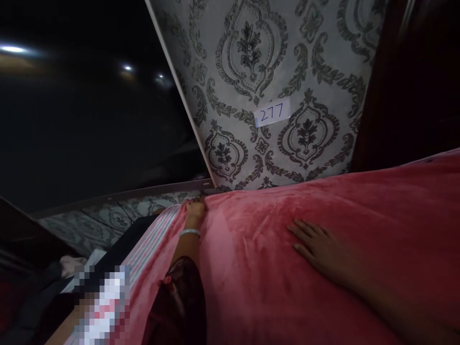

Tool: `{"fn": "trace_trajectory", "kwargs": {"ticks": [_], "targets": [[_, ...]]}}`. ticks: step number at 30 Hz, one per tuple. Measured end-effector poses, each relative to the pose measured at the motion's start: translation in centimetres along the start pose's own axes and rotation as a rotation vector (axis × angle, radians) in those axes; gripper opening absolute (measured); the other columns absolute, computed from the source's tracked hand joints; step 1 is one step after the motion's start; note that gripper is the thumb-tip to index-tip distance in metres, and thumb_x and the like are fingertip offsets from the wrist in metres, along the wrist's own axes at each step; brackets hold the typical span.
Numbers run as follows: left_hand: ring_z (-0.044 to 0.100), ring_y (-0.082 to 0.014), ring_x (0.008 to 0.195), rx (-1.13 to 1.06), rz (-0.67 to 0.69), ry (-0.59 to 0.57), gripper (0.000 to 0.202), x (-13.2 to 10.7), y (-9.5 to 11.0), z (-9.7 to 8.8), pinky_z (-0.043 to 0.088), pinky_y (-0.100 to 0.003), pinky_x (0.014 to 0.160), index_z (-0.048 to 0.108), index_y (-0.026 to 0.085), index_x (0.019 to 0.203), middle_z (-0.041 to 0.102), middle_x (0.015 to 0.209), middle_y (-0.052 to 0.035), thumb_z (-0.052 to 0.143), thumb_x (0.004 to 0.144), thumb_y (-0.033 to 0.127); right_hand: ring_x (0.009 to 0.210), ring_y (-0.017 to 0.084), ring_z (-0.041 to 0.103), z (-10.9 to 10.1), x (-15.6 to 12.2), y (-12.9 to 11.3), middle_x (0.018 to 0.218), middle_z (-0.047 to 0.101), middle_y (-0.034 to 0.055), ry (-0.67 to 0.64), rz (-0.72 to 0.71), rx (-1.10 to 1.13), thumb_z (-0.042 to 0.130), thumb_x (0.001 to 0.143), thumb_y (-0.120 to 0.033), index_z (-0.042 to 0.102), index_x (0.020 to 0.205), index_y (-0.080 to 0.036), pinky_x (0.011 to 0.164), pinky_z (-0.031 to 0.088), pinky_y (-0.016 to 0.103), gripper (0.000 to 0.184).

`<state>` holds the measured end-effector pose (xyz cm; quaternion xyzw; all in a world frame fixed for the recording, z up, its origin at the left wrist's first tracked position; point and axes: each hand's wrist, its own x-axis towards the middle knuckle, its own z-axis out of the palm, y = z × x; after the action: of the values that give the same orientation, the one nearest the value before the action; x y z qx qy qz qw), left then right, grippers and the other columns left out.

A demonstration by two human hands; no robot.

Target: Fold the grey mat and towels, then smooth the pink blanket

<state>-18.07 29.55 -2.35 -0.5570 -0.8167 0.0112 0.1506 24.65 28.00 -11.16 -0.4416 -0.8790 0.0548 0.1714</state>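
A pink plush blanket (258,278) spreads across a raised flat surface in front of me. At its far left corner, my left hand (196,208) has its fingers curled on the blanket's edge; the fingertips are partly hidden. A pale bracelet circles that wrist, below a dark sheer sleeve. My right hand (314,244) lies palm down on the blanket's middle, fingers stretched out and slightly apart. A striped cloth (143,256) shows along the left side, beside the blanket's edge.
Behind the blanket stands a patterned wall (247,72) with a paper label (272,112) reading 277. A large dark screen (89,124) hangs at upper left. Dark furniture (406,96) stands at right. A blurred-out patch (104,306) covers something at lower left.
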Motion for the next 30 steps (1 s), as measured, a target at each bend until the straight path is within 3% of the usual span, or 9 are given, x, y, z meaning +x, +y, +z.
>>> {"fn": "trace_trajectory", "kwargs": {"ticks": [5,9,14,17,24,27,30], "targets": [[0.047,-0.0323,0.129,0.02,0.101,0.04,0.044,-2.0,0.0,-1.7,0.028,-0.047,0.111,0.061,0.016,0.128,0.059,0.131,-0.0185,0.04,0.089,0.017,0.142,0.031,0.039,0.3,0.0,0.2,0.154,0.043,0.0061,0.019,0.013,-0.004,0.031,0.097,-0.057,0.051,0.147,-0.029,0.116,0.031,0.056,0.061],[0.055,-0.0285,0.118,0.019,0.195,-0.037,0.038,-4.5,-0.4,-1.9,0.029,-0.04,0.11,0.064,0.015,0.12,0.067,0.119,-0.0149,0.047,0.085,0.017,0.14,0.032,0.042,0.9,0.1,0.4,0.152,0.047,0.0072,0.036,0.009,-0.007,0.031,0.097,-0.057,0.053,0.146,-0.029,0.114,0.033,0.056,0.06],[0.052,-0.0332,0.121,0.011,0.179,-0.048,0.039,-7.0,-0.5,-2.0,0.033,-0.046,0.106,0.064,0.015,0.12,0.065,0.121,-0.0181,0.044,0.087,0.018,0.141,0.031,0.041,0.9,0.1,0.4,0.151,0.048,0.0064,0.031,0.009,-0.006,0.03,0.096,-0.057,0.053,0.146,-0.029,0.115,0.032,0.054,0.061],[0.052,-0.0324,0.122,-0.021,0.179,-0.079,0.031,-7.5,-0.7,-2.4,0.036,-0.044,0.105,0.069,0.017,0.11,0.066,0.119,-0.016,0.051,0.085,0.021,0.14,0.032,0.041,0.5,0.1,0.2,0.152,0.047,0.0076,0.005,0.013,-0.008,0.031,0.095,-0.056,0.052,0.146,-0.028,0.114,0.033,0.055,0.062],[0.065,-0.0205,0.092,-0.098,0.129,-0.214,0.021,-7.7,-1.0,-3.3,0.048,-0.031,0.083,0.07,0.022,0.1,0.072,0.1,-0.0041,0.057,0.084,0.024,0.14,0.032,0.041,0.7,0.2,0.2,0.153,0.046,0.0079,0.02,0.017,0.007,0.031,0.095,-0.056,0.053,0.146,-0.028,0.114,0.032,0.056,0.061],[0.063,-0.0235,0.102,-0.083,0.129,-0.189,0.016,-8.0,-1.0,-3.9,0.047,-0.034,0.091,0.072,0.023,0.096,0.072,0.103,-0.0055,0.061,0.084,0.027,0.14,0.032,0.041,0.9,0.2,0.3,0.152,0.047,0.0078,0.034,0.013,0.004,0.03,0.096,-0.056,0.052,0.146,-0.028,0.114,0.032,0.056,0.061],[0.055,-0.0293,0.122,-0.051,0.082,-0.083,0.021,-7.9,-1.0,-4.5,0.041,-0.04,0.104,0.074,0.019,0.094,0.067,0.119,-0.0132,0.054,0.089,0.023,0.139,0.033,0.042,0.9,0.2,0.2,0.152,0.047,0.0079,0.022,0.019,-0.007,0.032,0.095,-0.055,0.053,0.145,-0.028,0.113,0.033,0.056,0.061]]}}
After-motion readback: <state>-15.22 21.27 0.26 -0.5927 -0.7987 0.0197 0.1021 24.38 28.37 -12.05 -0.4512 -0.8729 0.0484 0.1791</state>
